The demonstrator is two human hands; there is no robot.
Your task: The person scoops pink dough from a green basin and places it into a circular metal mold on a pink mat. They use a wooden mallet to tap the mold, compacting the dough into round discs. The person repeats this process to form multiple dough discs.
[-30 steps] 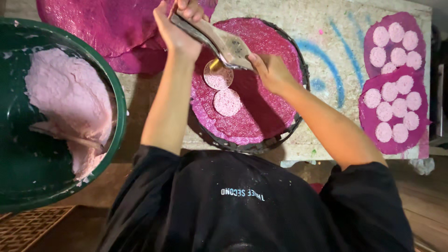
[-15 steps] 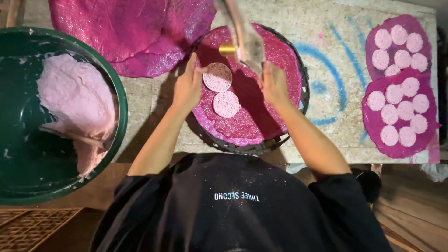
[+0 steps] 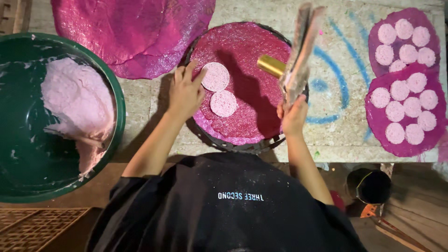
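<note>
L hand (image 3: 184, 95) lies flat, open, fingertips touching thin pink disc (image 3: 215, 76). R hand (image 3: 294, 116) is clenched on flat press tool (image 3: 298, 51) rising above it. Disc looks soft, fragile; lift by edge.

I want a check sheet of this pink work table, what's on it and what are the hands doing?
Surface: pale speckled table with blue painted lines.
Job's things: round tray under a magenta sheet; two pale pink discs; a gold tube.
Clutter: green bowl of pink dough; spare magenta sheet; sheets of finished discs.
Grippers: left hand touches a disc; right hand grips a flat metal tool, raised.
Cables: nothing seen.
Surroundings: woven mat, dark pot.
</note>
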